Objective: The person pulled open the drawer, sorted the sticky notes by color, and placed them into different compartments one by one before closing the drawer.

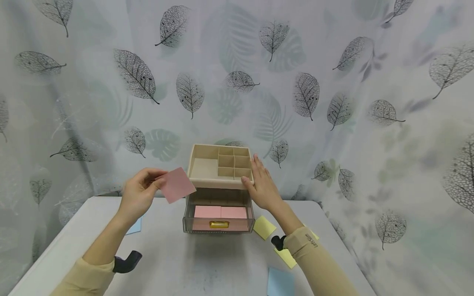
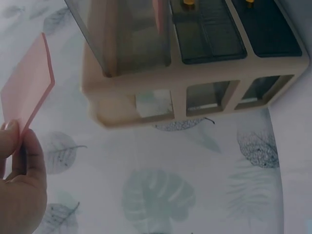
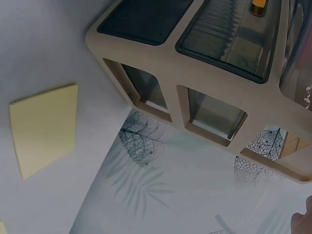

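My left hand (image 1: 137, 191) pinches a square pink sticky-note pad (image 1: 179, 185) between thumb and fingers. The pad is held up, tilted, at the left front corner of a beige desktop drawer organizer (image 1: 222, 183). In the left wrist view the pink pad (image 2: 29, 80) stands apart from the organizer's side. The organizer's see-through top drawer (image 1: 192, 225) is pulled out, with two pink pads (image 1: 207, 211) side by side in it. My right hand (image 1: 263, 185) rests with extended fingers along the organizer's right upper edge; only fingertips (image 3: 301, 222) show in the right wrist view.
Yellow pads (image 1: 264, 227) lie right of the organizer, some partly behind my right forearm. A blue pad (image 1: 280, 282) is near the front right, another blue pad (image 1: 134, 227) behind my left wrist. The organizer's top has several compartments (image 1: 226, 161). A leaf-print curtain (image 1: 237, 82) hangs behind the white table (image 1: 159, 255).
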Tool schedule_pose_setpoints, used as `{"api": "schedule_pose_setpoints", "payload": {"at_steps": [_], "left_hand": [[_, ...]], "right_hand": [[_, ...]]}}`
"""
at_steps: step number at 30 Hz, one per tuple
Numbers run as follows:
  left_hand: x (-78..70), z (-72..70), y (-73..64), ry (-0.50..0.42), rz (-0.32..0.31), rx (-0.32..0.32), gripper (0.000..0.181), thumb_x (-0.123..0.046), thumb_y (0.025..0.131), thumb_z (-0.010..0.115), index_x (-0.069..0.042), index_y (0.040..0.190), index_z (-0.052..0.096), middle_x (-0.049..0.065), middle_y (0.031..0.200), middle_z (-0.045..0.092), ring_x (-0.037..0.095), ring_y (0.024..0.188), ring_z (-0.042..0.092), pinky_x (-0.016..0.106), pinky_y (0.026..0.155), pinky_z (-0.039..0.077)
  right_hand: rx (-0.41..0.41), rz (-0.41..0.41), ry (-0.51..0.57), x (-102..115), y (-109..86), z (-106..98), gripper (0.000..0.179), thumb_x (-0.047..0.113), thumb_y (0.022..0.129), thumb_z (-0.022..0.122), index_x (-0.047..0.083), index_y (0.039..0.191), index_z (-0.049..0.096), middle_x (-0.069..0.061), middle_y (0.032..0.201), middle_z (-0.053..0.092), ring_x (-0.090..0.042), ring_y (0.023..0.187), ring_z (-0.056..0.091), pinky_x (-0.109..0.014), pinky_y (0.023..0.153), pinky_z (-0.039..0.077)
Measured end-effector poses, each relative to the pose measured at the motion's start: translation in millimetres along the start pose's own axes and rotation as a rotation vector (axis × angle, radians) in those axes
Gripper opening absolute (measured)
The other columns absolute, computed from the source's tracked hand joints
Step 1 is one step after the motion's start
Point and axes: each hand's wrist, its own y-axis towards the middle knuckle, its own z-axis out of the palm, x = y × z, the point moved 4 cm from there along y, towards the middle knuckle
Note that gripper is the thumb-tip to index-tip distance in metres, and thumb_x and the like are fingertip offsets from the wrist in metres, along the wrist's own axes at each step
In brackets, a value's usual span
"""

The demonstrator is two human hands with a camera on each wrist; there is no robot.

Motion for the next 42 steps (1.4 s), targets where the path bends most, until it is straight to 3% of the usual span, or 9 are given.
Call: {"api": "schedule_pose_setpoints", "payload": {"at_steps": [11,21,28,37,42], "left_hand": [[-8.4,46.8,16.1,-0.135,0.001,0.138,0.018,0.002,0.099,0.067,0.005,0.116,0.069,0.02,0.111,0.072,0.009,0.092,0.065,0.017,0.075,0.055],[-8.0,85.6,20.0,-0.117,-0.054,0.282,0.018,-0.001,0.099,0.068,-0.003,0.117,0.071,0.012,0.106,0.072,0.022,0.086,0.065,0.027,0.072,0.057],[-7.7,105.7,23.3,-0.083,-0.08,0.398,0.015,0.0,0.097,0.07,-0.004,0.111,0.073,0.01,0.107,0.074,0.019,0.085,0.066,0.027,0.07,0.057],[-5.0,126.7,26.4,-0.011,-0.097,0.554,0.014,-0.004,0.097,0.072,-0.01,0.11,0.076,0.001,0.106,0.074,0.015,0.095,0.067,0.035,0.085,0.056],[-2.4,135.3,27.8,0.008,-0.087,0.615,0.013,-0.002,0.096,0.072,-0.01,0.106,0.076,0.001,0.103,0.075,0.014,0.09,0.066,0.032,0.08,0.057]], "right_hand": [[-0.009,0.007,-0.008,0.7,4.5,1.4,0.08,0.058,0.11,0.028,0.007,0.168,0.006,-0.004,0.175,-0.005,-0.03,0.161,0.005,-0.054,0.129,0.009],[-0.022,0.009,-0.016,-0.3,9.0,5.5,0.08,0.059,0.11,0.028,0.007,0.168,0.006,-0.006,0.175,-0.003,-0.031,0.161,0.007,-0.057,0.128,0.012],[-0.012,0.032,-0.013,0.5,10.8,7.1,0.079,0.057,0.111,0.029,0.009,0.168,0.005,-0.004,0.175,-0.004,-0.029,0.161,0.004,-0.054,0.129,0.01],[-0.024,0.042,-0.018,1.3,14.7,7.0,0.079,0.056,0.11,0.031,0.006,0.167,0.009,-0.005,0.176,-0.002,-0.032,0.161,0.008,-0.057,0.128,0.012],[-0.019,0.055,-0.021,2.4,15.9,7.8,0.079,0.057,0.11,0.031,0.007,0.168,0.008,-0.004,0.176,-0.003,-0.028,0.161,0.005,-0.055,0.129,0.011]]}}
